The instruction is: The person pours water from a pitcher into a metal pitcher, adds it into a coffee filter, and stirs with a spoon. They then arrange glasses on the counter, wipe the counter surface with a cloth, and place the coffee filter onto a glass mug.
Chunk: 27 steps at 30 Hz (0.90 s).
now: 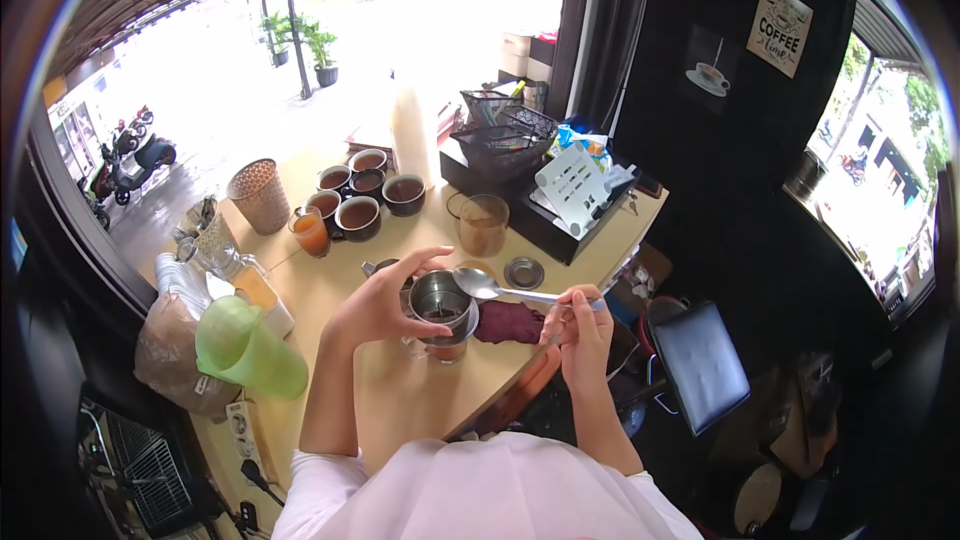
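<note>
R grip [579,332]: closed, pinching handle of spoon [500,289].
L grip [385,302]: half-open, curved rnd metal cup [441,298]; can't tell if firm.
Glass mug [447,352]: under metal cup, betw. grips.
Maroon cloth [508,322]: on table [390,395], just L of R grip.
Spoon bowl: at cup rim.
Dark cups [358,218]: six, filled, beyond L grip.

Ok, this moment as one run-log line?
left hand: curved around metal cup; right hand: holding spoon; spoon bowl: near cup rim; beneath cup: glass mug
</note>
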Motion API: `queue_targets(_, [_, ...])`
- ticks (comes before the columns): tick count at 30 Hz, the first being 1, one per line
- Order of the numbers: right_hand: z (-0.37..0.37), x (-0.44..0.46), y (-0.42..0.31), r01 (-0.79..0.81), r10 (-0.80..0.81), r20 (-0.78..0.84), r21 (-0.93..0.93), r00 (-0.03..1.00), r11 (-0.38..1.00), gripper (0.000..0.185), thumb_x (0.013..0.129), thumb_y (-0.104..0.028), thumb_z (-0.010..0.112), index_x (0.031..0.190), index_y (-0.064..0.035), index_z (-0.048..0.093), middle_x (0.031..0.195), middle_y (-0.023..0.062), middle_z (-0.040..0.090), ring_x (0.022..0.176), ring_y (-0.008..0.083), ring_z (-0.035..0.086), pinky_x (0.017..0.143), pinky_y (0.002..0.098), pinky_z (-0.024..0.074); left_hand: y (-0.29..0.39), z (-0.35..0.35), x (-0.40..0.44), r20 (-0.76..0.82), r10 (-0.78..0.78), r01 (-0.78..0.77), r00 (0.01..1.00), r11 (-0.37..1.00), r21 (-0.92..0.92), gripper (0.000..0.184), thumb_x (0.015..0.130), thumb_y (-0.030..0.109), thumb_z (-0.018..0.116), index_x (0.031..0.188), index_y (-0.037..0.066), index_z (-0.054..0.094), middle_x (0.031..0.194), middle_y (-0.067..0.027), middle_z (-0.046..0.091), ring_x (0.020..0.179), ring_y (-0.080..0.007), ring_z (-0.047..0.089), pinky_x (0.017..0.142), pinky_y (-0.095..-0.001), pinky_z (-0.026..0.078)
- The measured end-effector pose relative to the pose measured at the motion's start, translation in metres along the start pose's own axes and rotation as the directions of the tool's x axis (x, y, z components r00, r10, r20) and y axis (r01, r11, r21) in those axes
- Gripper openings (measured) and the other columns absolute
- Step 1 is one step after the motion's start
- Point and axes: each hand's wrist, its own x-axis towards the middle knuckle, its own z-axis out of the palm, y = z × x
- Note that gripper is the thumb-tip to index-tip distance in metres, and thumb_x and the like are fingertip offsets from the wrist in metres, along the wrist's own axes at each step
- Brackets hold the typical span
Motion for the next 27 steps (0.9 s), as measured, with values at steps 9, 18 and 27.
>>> queue_targets(9, [-0.032,0.042,0.000,-0.065,0.065,0.001,0.016,0.998,0.998,0.020,0.102,-0.018,0.046,0.093,-0.0020,0.054,0.069,0.0096,0.061,0.054,0.0159,0.061,0.047,0.0268,0.0518,0.008,0.001,-0.001,-0.038,-0.055,0.057,0.998,0.996,0.065,0.093,0.061,0.022,0.090,0.141,0.013,0.042,0.120,-0.0106,0.062,0.113,-0.0223,0.059,0.100,-0.0370,0.045])
queue_targets(18, [-0.046,0.070,0.010,-0.157,0.154,0.092,0.032,0.984,0.987,0.020,0.102,-0.017,0.046,0.092,-0.0023,0.054,0.067,0.0090,0.059,0.054,0.0156,0.060,0.048,0.0270,0.0510,0.018,0.012,-0.003,-0.110,-0.115,0.120,0.987,0.992,0.046,0.093,0.061,0.021,0.089,0.141,0.013,0.042,0.119,-0.0099,0.061,0.111,-0.0205,0.058,0.098,-0.0352,0.047])
queue_targets(27, [-0.043,0.083,0.009,-0.149,0.140,0.222,0.022,0.965,0.989,0.020,0.102,-0.017,0.045,0.092,-0.0023,0.053,0.064,0.0089,0.057,0.053,0.0159,0.058,0.047,0.0273,0.0496,0.031,0.015,0.004,-0.259,-0.104,0.123,0.960,0.991,0.058,0.092,0.060,0.019,0.089,0.140,0.012,0.043,0.117,-0.0106,0.062,0.110,-0.0216,0.058,0.099,-0.0366,0.045])
